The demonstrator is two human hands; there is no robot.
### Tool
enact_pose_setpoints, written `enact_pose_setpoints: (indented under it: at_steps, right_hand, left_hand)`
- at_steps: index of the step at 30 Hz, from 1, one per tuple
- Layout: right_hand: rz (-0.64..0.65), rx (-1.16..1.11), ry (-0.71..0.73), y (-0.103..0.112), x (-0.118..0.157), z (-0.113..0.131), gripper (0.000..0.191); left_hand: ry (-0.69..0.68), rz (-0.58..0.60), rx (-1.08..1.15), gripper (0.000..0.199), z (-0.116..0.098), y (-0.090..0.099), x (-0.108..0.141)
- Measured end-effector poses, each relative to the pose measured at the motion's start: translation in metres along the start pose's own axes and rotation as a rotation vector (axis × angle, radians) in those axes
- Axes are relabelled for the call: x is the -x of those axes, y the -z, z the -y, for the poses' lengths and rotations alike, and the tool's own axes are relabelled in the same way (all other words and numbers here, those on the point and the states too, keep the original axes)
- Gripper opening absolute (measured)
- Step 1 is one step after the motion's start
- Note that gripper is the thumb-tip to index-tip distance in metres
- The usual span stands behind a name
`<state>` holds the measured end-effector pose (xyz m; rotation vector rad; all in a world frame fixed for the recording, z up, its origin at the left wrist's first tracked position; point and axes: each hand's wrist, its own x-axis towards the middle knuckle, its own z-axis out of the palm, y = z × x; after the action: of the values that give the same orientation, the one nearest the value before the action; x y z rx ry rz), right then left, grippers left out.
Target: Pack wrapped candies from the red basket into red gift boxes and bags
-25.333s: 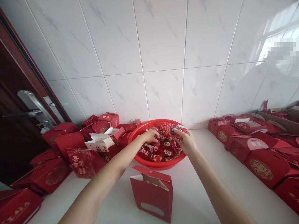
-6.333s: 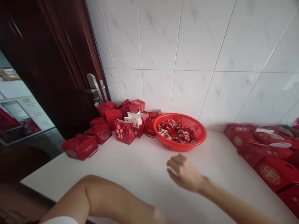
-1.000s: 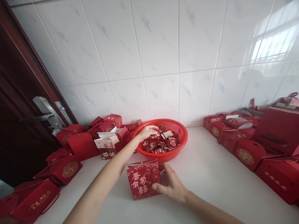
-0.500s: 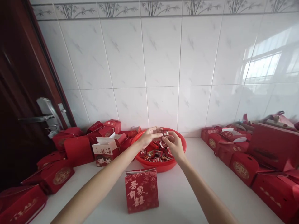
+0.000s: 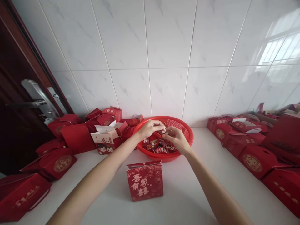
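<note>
Over a red plastic basket (image 5: pixel 153 157), my left hand (image 5: pixel 152 128) and my right hand (image 5: pixel 177 137) pinch one small red wrapped candy (image 5: pixel 164 131) between them. Several wrapped candies (image 5: pixel 160 147) in red and brown lie in the basket under my hands. In front of the basket, nearer to me, a red paper box (image 5: pixel 145 182) with pale lettering stands upright on the white surface (image 5: pixel 182 193).
Several red boxes (image 5: pixel 62 162) crowd the left side, with an open white-topped box (image 5: pixel 105 139) beside them. More red boxes (image 5: pixel 253 161) line the right. A tiled wall (image 5: pixel 168 90) rises behind; a dark door (image 5: pixel 14 78) stands at the left.
The head view has tilted down, so the wall border is out of the picture. Both hands still hold the candy over the basket, with the fingers slightly shifted on it.
</note>
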<state>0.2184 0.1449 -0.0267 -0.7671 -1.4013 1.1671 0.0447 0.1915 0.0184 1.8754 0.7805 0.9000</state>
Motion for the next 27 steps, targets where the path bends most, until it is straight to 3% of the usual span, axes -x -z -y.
enact_pose_setpoints:
  at_steps: [4,8,11,14,16,21,24,27]
  right_hand:
    - [0.004,-0.126,-0.101,0.000,0.000,0.004,0.045]
    - [-0.096,-0.188,-0.134,0.000,-0.001,0.007,0.046]
    - [-0.188,-0.227,-0.156,0.000,-0.003,0.008,0.038]
    - [-0.260,-0.267,-0.163,0.001,-0.004,0.008,0.028]
    - [-0.303,-0.287,-0.157,0.001,-0.005,0.007,0.024]
    - [-0.363,-0.295,-0.121,0.000,-0.004,0.009,0.023]
    - [-0.373,-0.296,-0.115,0.000,-0.004,0.010,0.022]
    - [-0.382,-0.296,-0.115,0.000,-0.004,0.008,0.022]
  left_hand:
    - [-0.015,0.012,-0.004,0.037,0.002,-0.004,-0.003]
    - [0.039,0.030,-0.062,0.043,0.021,0.012,-0.012]
    - [0.198,0.095,-0.331,0.033,0.041,0.034,-0.020]
    - [0.370,0.292,-0.770,0.012,0.056,0.050,-0.027]
    - [0.453,0.395,-0.971,0.004,0.061,0.050,-0.029]
    - [0.548,0.529,-1.161,0.027,0.064,0.032,-0.027]
    - [0.549,0.506,-1.174,0.028,0.065,0.032,-0.027]
    - [0.476,0.367,-1.009,0.021,0.065,0.045,-0.026]
